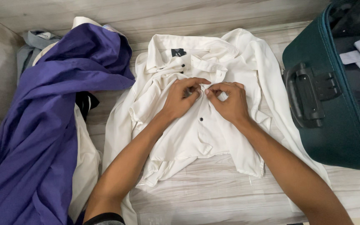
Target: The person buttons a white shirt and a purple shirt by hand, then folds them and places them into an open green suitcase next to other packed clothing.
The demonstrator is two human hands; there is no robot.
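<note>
Head view. A white shirt (pixel 196 125) lies front-up on a pale wood-grain floor (pixel 213 196), collar toward the top of the frame, dark buttons running down its placket. Both hands meet at the middle of the chest, just below the collar. The left hand (pixel 181 98) has its fingers curled, thumb and forefinger pinching the placket fabric. The right hand (pixel 228 101) mirrors it — fingertips pinched on the opposite edge of the placket, touching the left hand's fingertips. Whether a button sits between the fingers cannot be told; the fingers cover that spot. One dark button (pixel 201 119) shows just below the hands, unobstructed.

Surroundings: a purple garment (pixel 51 125) lies heaped to the left of the shirt, overlapping a cream cloth (pixel 84 166) and a grey garment (pixel 32 43) behind it. To the right stands an open dark-teal suitcase (pixel 334 125) — handle facing the shirt, folded clothing inside — close beside the shirt's sleeve.
</note>
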